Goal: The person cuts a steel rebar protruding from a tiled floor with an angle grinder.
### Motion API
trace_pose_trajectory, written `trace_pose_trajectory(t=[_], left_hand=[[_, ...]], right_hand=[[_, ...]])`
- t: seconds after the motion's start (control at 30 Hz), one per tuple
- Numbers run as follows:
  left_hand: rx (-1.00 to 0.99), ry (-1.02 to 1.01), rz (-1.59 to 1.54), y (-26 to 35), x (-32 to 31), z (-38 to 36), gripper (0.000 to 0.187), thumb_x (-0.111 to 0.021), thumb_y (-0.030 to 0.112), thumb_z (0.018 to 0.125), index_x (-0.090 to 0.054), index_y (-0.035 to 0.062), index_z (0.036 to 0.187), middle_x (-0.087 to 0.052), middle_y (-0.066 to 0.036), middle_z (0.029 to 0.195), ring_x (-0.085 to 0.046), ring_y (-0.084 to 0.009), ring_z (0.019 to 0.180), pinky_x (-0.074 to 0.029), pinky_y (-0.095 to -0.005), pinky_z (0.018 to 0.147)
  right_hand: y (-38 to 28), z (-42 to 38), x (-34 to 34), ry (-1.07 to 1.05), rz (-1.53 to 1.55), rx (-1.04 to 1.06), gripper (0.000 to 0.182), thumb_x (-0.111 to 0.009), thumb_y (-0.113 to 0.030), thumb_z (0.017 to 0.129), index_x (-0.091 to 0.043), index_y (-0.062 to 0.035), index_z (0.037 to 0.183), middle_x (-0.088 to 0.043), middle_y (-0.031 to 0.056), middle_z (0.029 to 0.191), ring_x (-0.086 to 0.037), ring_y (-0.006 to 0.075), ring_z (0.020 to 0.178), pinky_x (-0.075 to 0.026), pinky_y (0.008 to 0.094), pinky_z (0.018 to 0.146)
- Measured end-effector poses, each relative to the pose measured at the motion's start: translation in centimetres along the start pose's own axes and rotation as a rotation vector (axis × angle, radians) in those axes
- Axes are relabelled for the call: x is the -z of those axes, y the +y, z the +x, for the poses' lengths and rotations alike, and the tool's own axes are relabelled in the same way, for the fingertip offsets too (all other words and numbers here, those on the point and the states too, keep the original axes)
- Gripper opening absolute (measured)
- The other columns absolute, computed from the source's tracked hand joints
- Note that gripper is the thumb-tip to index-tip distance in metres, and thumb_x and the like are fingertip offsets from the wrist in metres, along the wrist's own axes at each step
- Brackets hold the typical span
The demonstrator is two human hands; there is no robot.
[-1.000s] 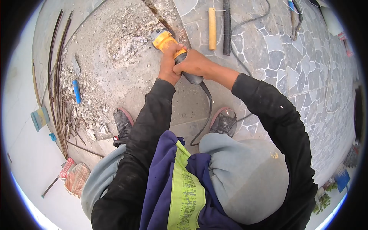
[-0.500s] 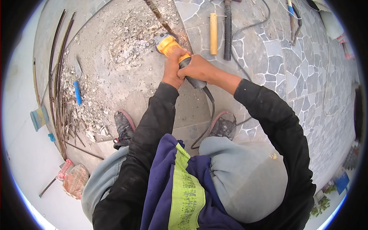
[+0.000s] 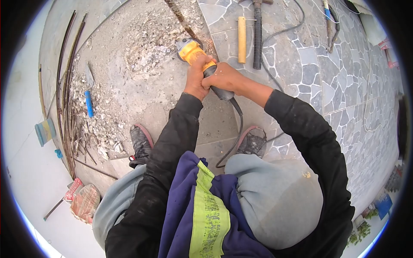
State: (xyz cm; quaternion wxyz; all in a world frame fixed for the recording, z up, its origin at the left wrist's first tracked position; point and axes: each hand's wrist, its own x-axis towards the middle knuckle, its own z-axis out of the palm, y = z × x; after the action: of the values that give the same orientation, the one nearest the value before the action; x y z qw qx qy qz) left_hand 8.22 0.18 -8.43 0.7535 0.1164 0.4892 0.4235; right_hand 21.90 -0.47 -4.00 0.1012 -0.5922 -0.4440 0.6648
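Note:
Both of my hands are closed on a yellow and black angle grinder (image 3: 189,50). My left hand (image 3: 197,81) wraps around its yellow body near the head. Behind it, my right hand (image 3: 223,78) grips the dark rear part, and the two hands touch. The grinder's head is at the near end of a rusty metal bar (image 3: 180,18) that lies on the concrete. Small orange specks like sparks show just right of the head. From the grinder's back end a black cord (image 3: 239,124) curves down between my feet. The disc is mostly hidden under the head.
A hammer with a black handle (image 3: 257,38) and a wooden handle (image 3: 241,41) lie at the right. Broken rubble (image 3: 101,129), a blue-handled trowel (image 3: 88,103) and long rusty rods (image 3: 64,86) are at the left. Patterned stone tiles (image 3: 309,58) cover the right side.
The view has shifted slightly, so the floor things sit a little lower and to the right. Both hands keep their hold on the grinder, still at the bar's end.

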Motion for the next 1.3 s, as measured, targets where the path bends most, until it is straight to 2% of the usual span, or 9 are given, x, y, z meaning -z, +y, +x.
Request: trace_pose_trajectory(t=[0.13,0.27,0.33,0.5,0.67,0.73,0.97,1.03,1.3], left_hand=[[-0.005,0.066,-0.05,0.2,-0.5,-0.2,0.02,-0.069,0.02,0.085,-0.066,0.0034,0.095,-0.067,-0.007,0.089,-0.066,-0.0171,0.079,-0.054,-0.0312,0.071],[-0.032,0.06,-0.018,0.5,-0.6,-0.1,0.02,-0.068,0.02,0.085,-0.066,0.0036,0.095,-0.067,-0.006,0.09,-0.066,-0.0169,0.078,-0.054,-0.0311,0.071],[-0.042,0.079,-0.017,0.3,-0.8,-0.1,0.02,-0.069,0.02,0.085,-0.066,0.0036,0.096,-0.067,-0.006,0.089,-0.066,-0.0168,0.077,-0.054,-0.0312,0.07],[0.009,0.009,-0.007,0.2,-0.2,0.3,0.025,-0.069,0.022,0.086,-0.059,0.0075,0.103,-0.067,-0.008,0.091,-0.067,-0.0198,0.081,-0.057,-0.0339,0.077],[-0.03,0.048,-0.021,0.4,-0.8,0.2,0.023,-0.07,0.022,0.085,-0.064,0.0053,0.098,-0.067,-0.007,0.089,-0.066,-0.0181,0.078,-0.055,-0.0321,0.072],[-0.047,0.082,-0.036,0.1,-1.2,0.1,0.022,-0.071,0.021,0.083,-0.067,0.0032,0.094,-0.067,-0.006,0.087,-0.065,-0.0164,0.074,-0.053,-0.0304,0.067],[-0.048,0.084,-0.021,-0.3,-1.6,-0.2,0.021,-0.072,0.021,0.083,-0.067,0.0021,0.091,-0.067,-0.006,0.085,-0.065,-0.0162,0.072,-0.053,-0.0305,0.065],[-0.046,0.086,-0.026,-0.3,-1.6,-0.2,0.021,-0.072,0.021,0.083,-0.067,0.0021,0.091,-0.067,-0.006,0.085,-0.065,-0.0162,0.072,-0.053,-0.0304,0.065],[-0.044,0.081,-0.054,-0.1,-1.5,-0.1,0.021,-0.071,0.019,0.084,-0.066,0.0021,0.094,-0.068,-0.007,0.086,-0.066,-0.017,0.074,-0.054,-0.0307,0.067]], right_hand=[[-0.2,0.2,-0.1,0.004,0.044,0.036,0.042,-0.079,-0.022,0.064,-0.069,0.0067,0.093,-0.068,0.0098,0.083,-0.064,0.0179,0.072,-0.048,0.0314,0.062],[-0.2,0.4,-0.1,0.006,0.065,0.041,0.041,-0.079,-0.022,0.064,-0.069,0.0062,0.092,-0.067,0.0094,0.083,-0.063,0.0178,0.072,-0.048,0.0312,0.062],[-0.3,0.1,0.3,-0.011,0.034,0.009,0.054,-0.078,-0.028,0.058,-0.069,0.0065,0.097,-0.07,0.015,0.094,-0.067,0.0236,0.084,-0.052,0.032,0.071],[-0.1,0.4,0.5,-0.034,0.043,0.012,0.06,-0.078,-0.028,0.057,-0.067,0.0073,0.104,-0.069,0.0153,0.095,-0.067,0.0238,0.086,-0.052,0.032,0.071],[-0.4,0.3,0.4,-0.023,0.065,0.026,0.068,-0.078,-0.027,0.058,-0.065,0.0082,0.113,-0.069,0.0154,0.096,-0.067,0.0237,0.085,-0.052,0.0321,0.07],[0.2,0.2,0.3,0.022,0.069,0.061,0.04,-0.078,-0.019,0.064,-0.069,0.0066,0.094,-0.068,0.0094,0.082,-0.064,0.0173,0.071,-0.049,0.0306,0.061],[0.5,0.0,0.9,-0.019,0.064,0.027,0.039,-0.077,-0.019,0.065,-0.069,0.0067,0.094,-0.068,0.0094,0.082,-0.065,0.0171,0.071,-0.049,0.0308,0.062],[0.6,0.0,0.9,-0.013,0.063,0.009,0.054,-0.08,-0.028,0.058,-0.07,0.0083,0.096,-0.069,0.0131,0.089,-0.066,0.0224,0.08,-0.051,0.0322,0.067],[0.2,0.3,0.9,-0.049,0.079,0.004,0.056,-0.08,-0.027,0.058,-0.068,0.0079,0.1,-0.069,0.0131,0.091,-0.066,0.0225,0.081,-0.051,0.032,0.068]])
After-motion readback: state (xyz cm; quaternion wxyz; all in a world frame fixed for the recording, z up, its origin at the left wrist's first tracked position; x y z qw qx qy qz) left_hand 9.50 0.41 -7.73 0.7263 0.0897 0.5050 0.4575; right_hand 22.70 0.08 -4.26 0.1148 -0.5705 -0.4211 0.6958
